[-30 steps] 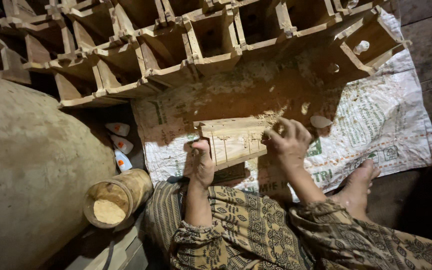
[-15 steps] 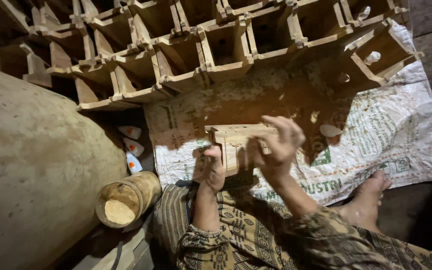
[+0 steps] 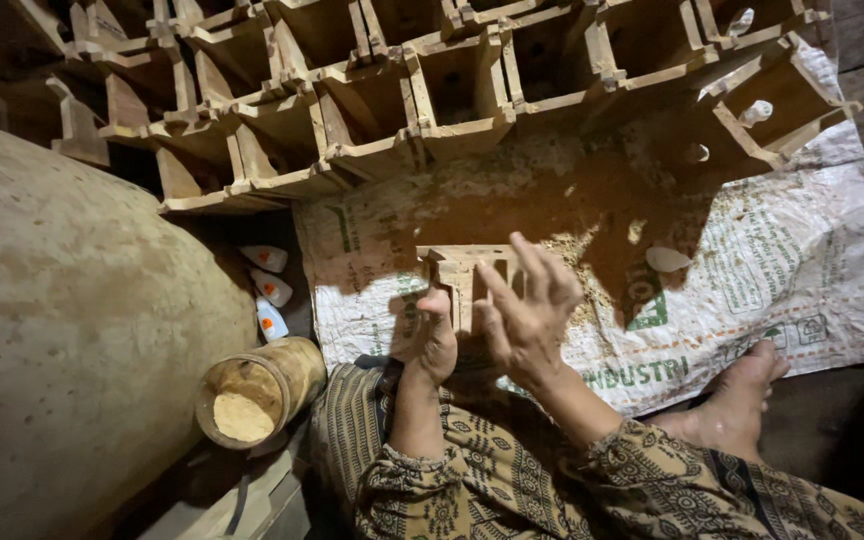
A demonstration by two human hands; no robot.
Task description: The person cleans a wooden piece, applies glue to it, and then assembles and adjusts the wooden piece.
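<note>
At the far left a large rounded grey mass [image 3: 62, 330] filled the frame, and at its foot stood a jar of pale powder [image 3: 252, 395], with small white bottles with orange marks [image 3: 267, 290] just behind it. That side left little room to swing anything.

The left hand [image 3: 432, 340] was closed on the near left edge of a small wooden box frame [image 3: 467, 275], which stood on the printed woven sack [image 3: 782, 270] directly in front of the person's lap. The frame looked like thin pale boards joined at the corners: by its build it was probably light and stiff, rough rather than slippery, with sharp edges and joints that might give if twisted. Its outer walls, one in each hand, seemed the safest hold.

The right hand [image 3: 527, 310] was spread open with fingers apart, close against the frame's right side; whether it actually touched the wood could not be told.

Sawdust [image 3: 592, 270] lay scattered on the sack just beside the frame. Beyond, rows of similar wooden boxes [image 3: 452, 90] were stacked closely across the top, closing off the far side. The open room lay to the right, over the bare sack, short of a bare foot [image 3: 742, 400] resting on its near edge.
</note>
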